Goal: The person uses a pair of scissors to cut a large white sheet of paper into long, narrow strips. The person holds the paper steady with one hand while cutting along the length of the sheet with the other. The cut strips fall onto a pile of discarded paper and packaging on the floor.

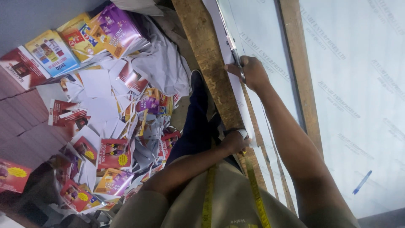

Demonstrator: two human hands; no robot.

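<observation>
A: What lies at the far left of my view?

B: A heap of printed cartons and white paper offcuts [105, 109] covers the floor [25, 126], with red, yellow and purple flattened boxes mixed through it.

A: And moving toward the middle?

B: I see my left hand [234, 141] at the edge of the wooden batten [206, 55]. Its fingers [244, 134] are clenched on the near end of a narrow white strip [241, 105] that runs along the batten. A yellow measuring tape [208, 198] hangs over my shirt below it.

A: Then the right side?

B: My right hand [251, 71] is further up the counter. Its fingers [231, 67] are closed around a slim metal cutting tool [235, 52], pressed against a long straightedge [225, 21] at the strip's far end. The large white sheet [358, 105] spreads across the counter to the right. A blue pen [362, 182] lies on it, well apart from both hands.
</observation>
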